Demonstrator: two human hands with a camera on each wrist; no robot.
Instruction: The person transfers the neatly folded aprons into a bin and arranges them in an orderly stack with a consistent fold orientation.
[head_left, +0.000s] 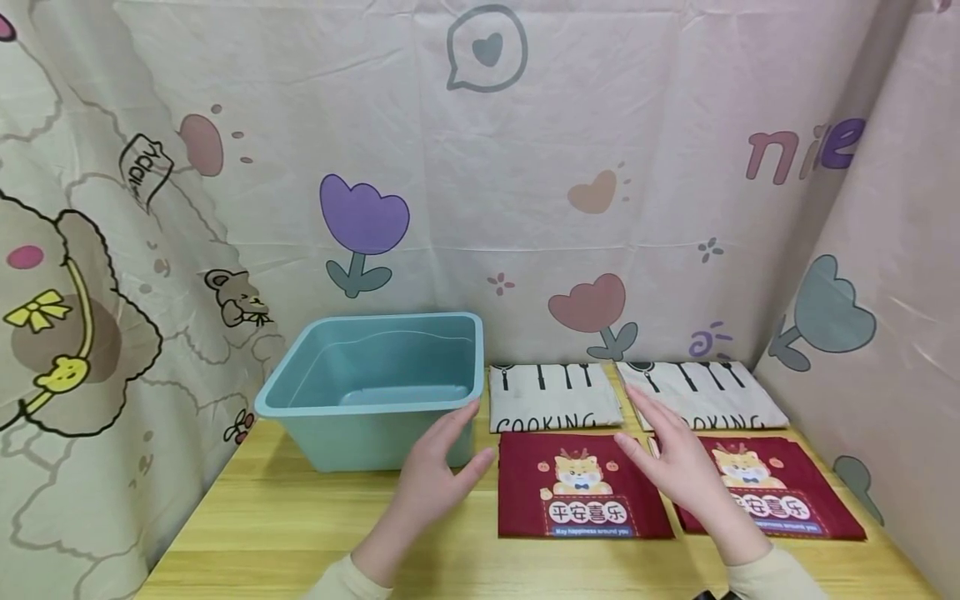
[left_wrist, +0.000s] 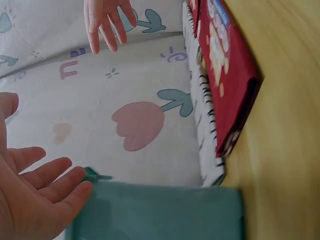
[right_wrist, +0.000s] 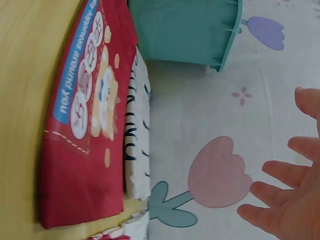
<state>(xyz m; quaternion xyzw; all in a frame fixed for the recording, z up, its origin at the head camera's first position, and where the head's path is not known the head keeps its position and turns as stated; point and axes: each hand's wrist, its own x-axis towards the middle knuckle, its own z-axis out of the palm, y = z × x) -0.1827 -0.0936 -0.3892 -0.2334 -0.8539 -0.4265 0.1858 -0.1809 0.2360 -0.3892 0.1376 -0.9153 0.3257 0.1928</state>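
Observation:
My left hand (head_left: 435, 475) hovers by the right front corner of a teal plastic tub (head_left: 360, 437), fingers extended and holding nothing. Over the inner edges of the folded cloths, my right hand (head_left: 690, 471) is also empty, its fingers spread. One folded red cloth (head_left: 525, 487) with a cartoon animal print lies between the hands, and a second red cloth (head_left: 821, 492) lies partly behind the right hand and wrist. Behind them are two folded white cloths printed "COOKING", the left one (head_left: 525, 400) and the right one (head_left: 738, 408), partly covered by the right fingers.
Everything rests on a light wood table (head_left: 247, 533). A patterned curtain (head_left: 480, 200) closes off the back and both sides, close behind the tub and the white cloths. The tub's visible inside holds nothing.

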